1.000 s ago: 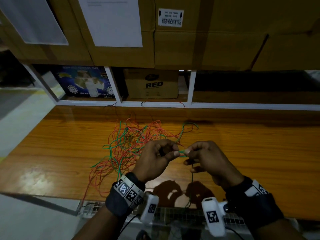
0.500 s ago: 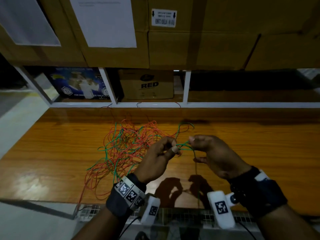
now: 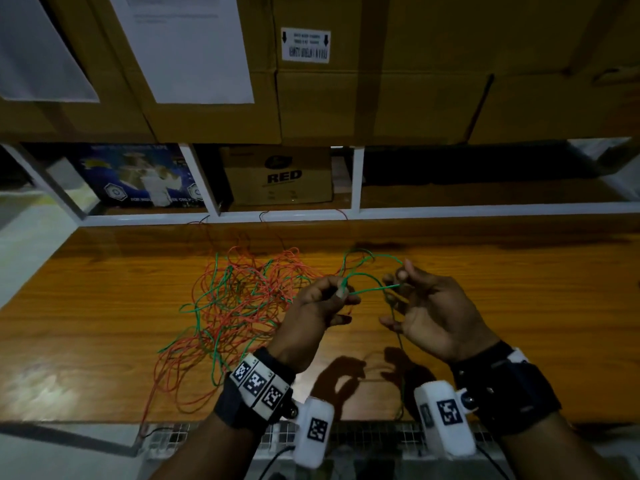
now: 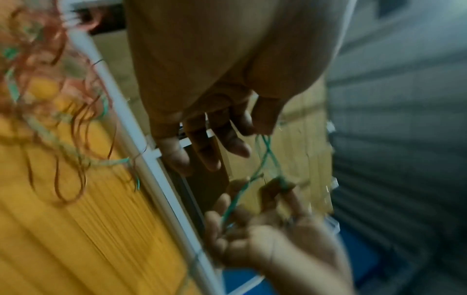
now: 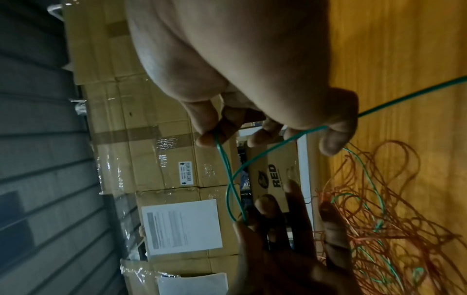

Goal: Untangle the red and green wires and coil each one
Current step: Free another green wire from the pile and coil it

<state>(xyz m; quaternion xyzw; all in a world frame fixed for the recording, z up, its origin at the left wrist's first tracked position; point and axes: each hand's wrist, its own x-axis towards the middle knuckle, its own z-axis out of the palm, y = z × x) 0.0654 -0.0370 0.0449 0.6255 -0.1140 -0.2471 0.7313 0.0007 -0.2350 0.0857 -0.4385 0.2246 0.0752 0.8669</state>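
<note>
A loose tangle of red wire (image 3: 249,299) and green wire (image 3: 367,289) lies on the wooden table (image 3: 519,306), left of centre. My left hand (image 3: 341,294) is raised above the tangle's right edge and pinches a green strand between thumb and forefinger. My right hand (image 3: 398,284), palm turned up, pinches the same green wire a short way to the right. A green loop arcs between and behind both hands. In the right wrist view the green wire (image 5: 227,171) crosses itself between my right fingertips (image 5: 207,139) and the left hand (image 5: 278,239).
A white shelf frame (image 3: 356,181) runs along the table's back edge, with a cardboard box marked RED (image 3: 280,178) and a blue box (image 3: 138,178) behind it. Large cartons (image 3: 381,98) stack above. Bare wood stretches right of my hands. A wire mesh (image 3: 363,441) borders the near edge.
My hands have moved apart and further from me. The right hand has turned palm up and shifted right, so the green span between them is longer and a loop shows.
</note>
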